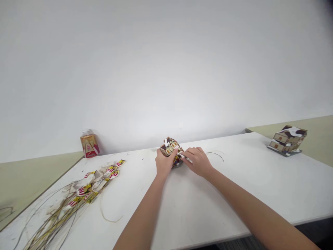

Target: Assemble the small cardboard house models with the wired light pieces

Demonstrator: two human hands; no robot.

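Near the middle of the white table, my left hand (164,162) is closed around the left side of a small model house (170,147) with snow-white roof patches and painted windows. The house leans back, tilted in the grip. My right hand (195,159) is at its right side, fingers pinched together on a small pale piece (187,159) against the front of the house. A thin dark wire (217,155) trails out behind my right hand. What my right fingertips hold exactly is too small to make out.
On the left lies a bundle of wires (61,217) ending in several red, white and yellow pieces (84,190). A bottle of amber liquid (90,144) stands at the back left by the wall. Another model house (288,140) sits at the right.
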